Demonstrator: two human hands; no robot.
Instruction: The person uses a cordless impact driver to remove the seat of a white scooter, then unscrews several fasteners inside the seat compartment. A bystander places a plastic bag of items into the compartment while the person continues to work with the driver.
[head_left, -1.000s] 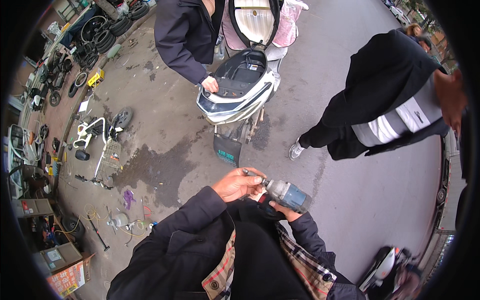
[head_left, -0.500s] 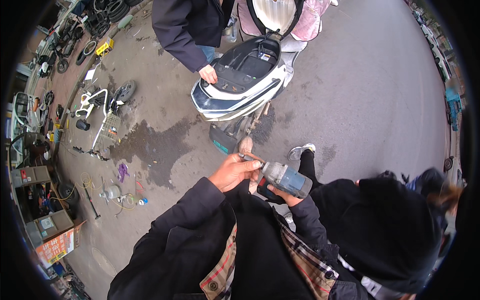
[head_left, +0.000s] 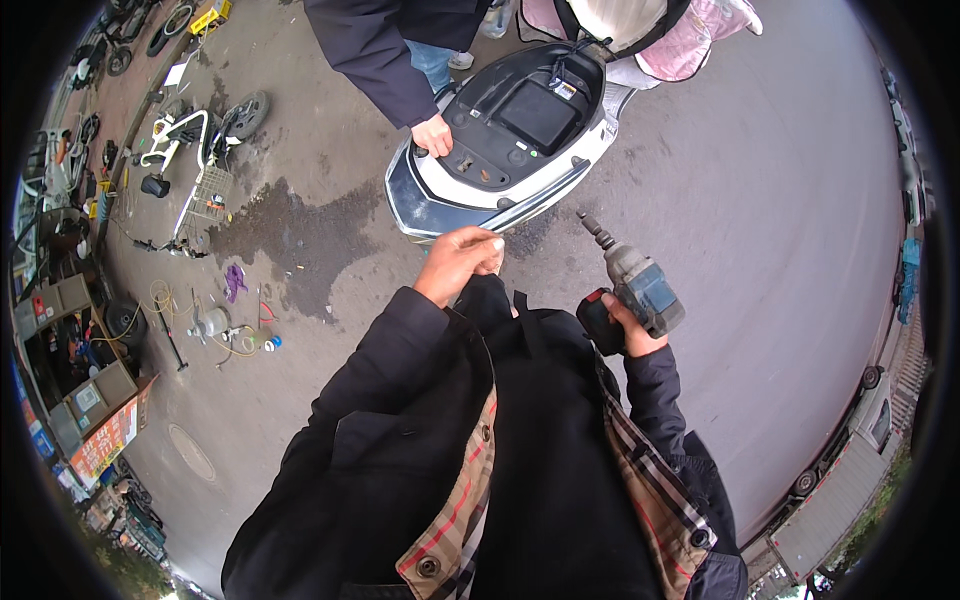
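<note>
My right hand [head_left: 636, 332] grips a cordless impact driver [head_left: 645, 285] by its handle, and the socket on its nose points forward and left. My left hand [head_left: 460, 265] is closed in a pinch near the tail of a white and dark scooter [head_left: 425, 205]. Whatever lies between those fingertips is too small to make out. The scooter's seat is raised, so its black storage compartment [head_left: 540, 112] lies exposed. Another person's hand [head_left: 433, 136] rests on the compartment's rear rim.
A small white bike [head_left: 205, 140] with a wire basket lies on the ground to the left. Below it are a purple cloth [head_left: 235, 283] and scattered tools and hoses. A cabinet [head_left: 75, 385] stands at the far left. Parked vehicles line the far right edge.
My right hand has carried the impact driver right and forward, away from my left hand. The left hand now sits nearer the scooter's tail. My view has shifted, and the person at right is out of sight.
</note>
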